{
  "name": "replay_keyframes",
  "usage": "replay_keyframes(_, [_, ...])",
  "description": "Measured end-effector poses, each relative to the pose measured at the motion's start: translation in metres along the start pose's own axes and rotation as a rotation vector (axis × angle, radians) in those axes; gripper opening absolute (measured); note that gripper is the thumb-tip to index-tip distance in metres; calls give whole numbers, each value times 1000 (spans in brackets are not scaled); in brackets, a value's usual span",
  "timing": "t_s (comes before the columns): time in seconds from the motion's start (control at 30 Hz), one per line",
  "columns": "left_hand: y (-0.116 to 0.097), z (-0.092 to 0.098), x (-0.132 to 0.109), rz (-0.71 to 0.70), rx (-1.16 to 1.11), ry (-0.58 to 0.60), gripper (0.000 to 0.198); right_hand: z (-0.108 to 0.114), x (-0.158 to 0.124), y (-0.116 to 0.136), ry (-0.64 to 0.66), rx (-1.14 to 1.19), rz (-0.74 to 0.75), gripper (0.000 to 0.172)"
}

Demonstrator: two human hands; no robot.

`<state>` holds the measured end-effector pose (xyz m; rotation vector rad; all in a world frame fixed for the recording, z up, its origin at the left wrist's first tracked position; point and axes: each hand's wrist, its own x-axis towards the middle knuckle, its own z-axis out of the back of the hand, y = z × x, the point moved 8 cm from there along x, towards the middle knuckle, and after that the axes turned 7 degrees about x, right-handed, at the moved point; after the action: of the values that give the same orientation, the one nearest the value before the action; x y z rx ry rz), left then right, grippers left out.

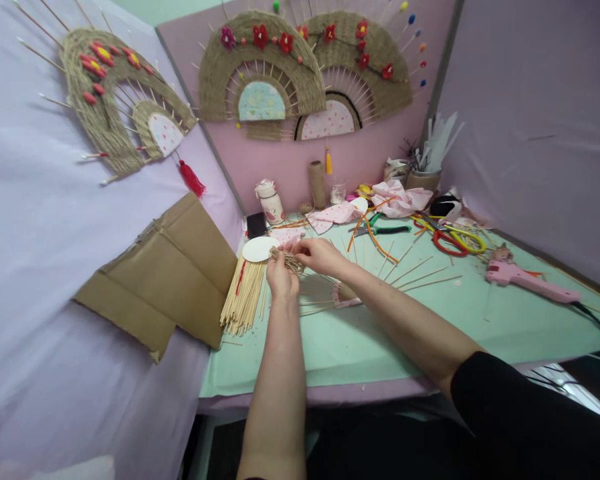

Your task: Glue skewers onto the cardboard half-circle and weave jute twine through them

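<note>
A small bundle of brown twine is between my two hands, above the left part of the table. My left hand is closed on the bundle from below. From the right, my right hand pinches at the same twine; its fingertips are partly hidden. Below my right forearm lies a fan frame of thin sticks with a pink-edged base, partly covered by the arm. Beside my left hand are a white oval disc and a pile of thin wooden sticks.
A pink glue gun lies at the right, its cord over the edge. Green-handled scissors, red-handled scissors and pink fabric lie farther back. A bottle stands behind. Cardboard leans at left; woven fans hang above.
</note>
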<state>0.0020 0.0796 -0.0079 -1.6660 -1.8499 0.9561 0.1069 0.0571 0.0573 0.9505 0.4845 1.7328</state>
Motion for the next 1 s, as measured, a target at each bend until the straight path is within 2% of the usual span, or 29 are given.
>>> replay_keyframes(0.2, [-6, 6, 3, -46, -39, 0, 14, -1, 3, 2, 16, 41, 66, 12])
replay_keyframes(0.37, [-9, 9, 4, -72, -45, -15, 13, -7, 2, 9, 69, -46, 134, 15])
replay_keyframes(0.6, [-11, 10, 4, -84, -25, -45, 15, -12, -1, 12, 144, -144, 149, 23])
replay_keyframes(0.83, [-12, 14, 5, -107, -63, -80, 19, -8, -2, 13, 93, -57, 69, 15])
replay_keyframes(1.0, [-16, 17, 6, -140, -39, -111, 18, -9, -2, 14, 36, -26, 106, 8])
